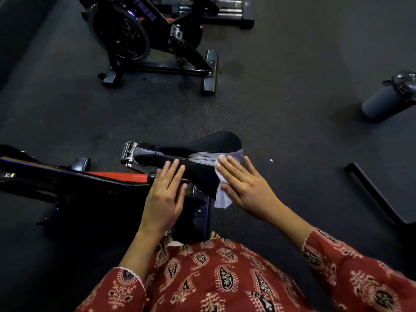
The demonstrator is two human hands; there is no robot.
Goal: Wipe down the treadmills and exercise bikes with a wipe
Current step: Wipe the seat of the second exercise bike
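Observation:
A black and grey bike saddle sits in the middle of the head view, on an exercise bike with a black and red frame running off to the left. My right hand lies flat with fingers spread, pressing a white wipe against the saddle's right side. The wipe's lower end hangs below the saddle. My left hand rests flat on the near side of the saddle, fingers together, holding nothing.
A second black exercise bike stands on the dark rubber floor at the top. A dark bottle lies at the right. A black bar runs along the right. A weight rack is at the top.

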